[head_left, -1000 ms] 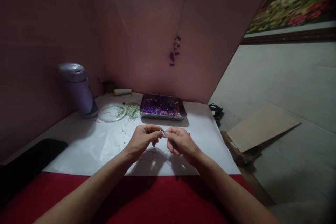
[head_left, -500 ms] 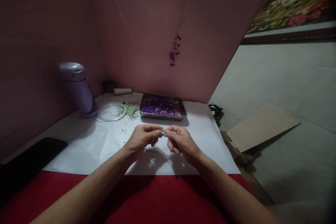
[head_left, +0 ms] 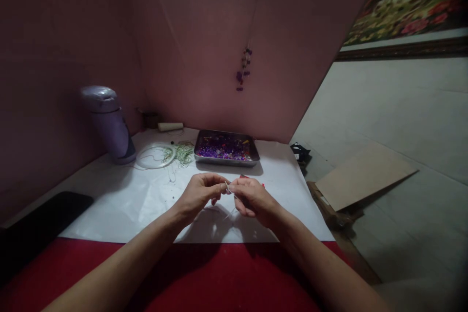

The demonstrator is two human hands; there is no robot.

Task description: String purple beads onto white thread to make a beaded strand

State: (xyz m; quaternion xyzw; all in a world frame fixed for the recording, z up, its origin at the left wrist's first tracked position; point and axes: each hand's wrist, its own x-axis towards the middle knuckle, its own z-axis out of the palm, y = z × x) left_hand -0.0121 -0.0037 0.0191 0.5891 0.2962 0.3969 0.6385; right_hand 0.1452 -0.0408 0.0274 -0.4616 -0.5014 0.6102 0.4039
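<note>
My left hand [head_left: 200, 194] pinches a thin pale thread [head_left: 227, 186] between thumb and forefinger, over the white sheet [head_left: 127, 209]. Right beside it, my right hand [head_left: 252, 196] is closed on the same thread, the fingertips of both hands nearly touching. Loose thread ends hang below the fingers. Part of a small red item [head_left: 263, 185] shows behind my right hand; the hand hides the rest. Beyond the hands stands a metal tray [head_left: 226, 161] of purple and mixed beads.
A purple bottle [head_left: 111, 126], a clear ring [head_left: 141, 163], green threads [head_left: 184, 153] and a pale roll [head_left: 170, 126] lie or stand at the back left. A black object [head_left: 51, 219] is at left. Strung beads [head_left: 243, 70] hang on the pink panel [head_left: 204, 58].
The red item now shows behind my right hand. The thread between my fingertips stands out more, and my right hand has shifted slightly.
</note>
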